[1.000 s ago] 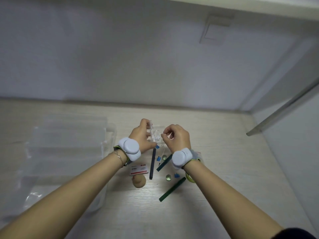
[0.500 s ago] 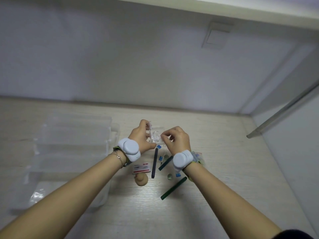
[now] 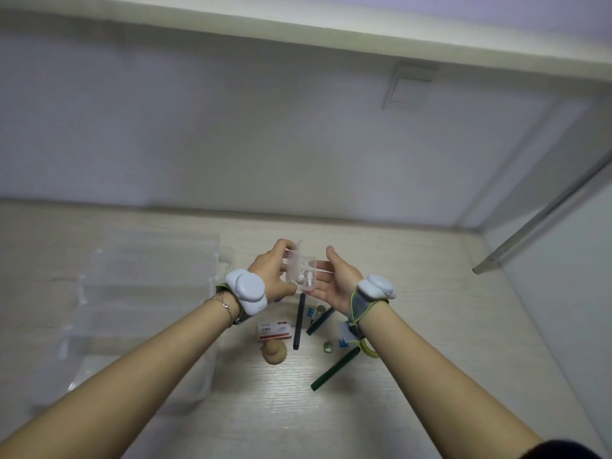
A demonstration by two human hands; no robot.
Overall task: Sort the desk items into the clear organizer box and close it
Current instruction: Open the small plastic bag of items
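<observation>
My left hand grips a small clear plastic case with small white pieces inside, held above the desk. My right hand is palm up right beside the case, fingers spread, holding nothing. The large clear organizer box lies open on the left of the desk. Below the hands lie a dark pen, two dark green sticks, a white and red staple box, a tan duck figure, blue clips and glass beads.
A pale wooden desk meets a white wall at the back and a side panel on the right. A yellow-green ring shows under my right wrist. A shelf runs overhead.
My right hand has let go of the small clear case and turned palm up with its fingers spread. The left hand still holds the case.
</observation>
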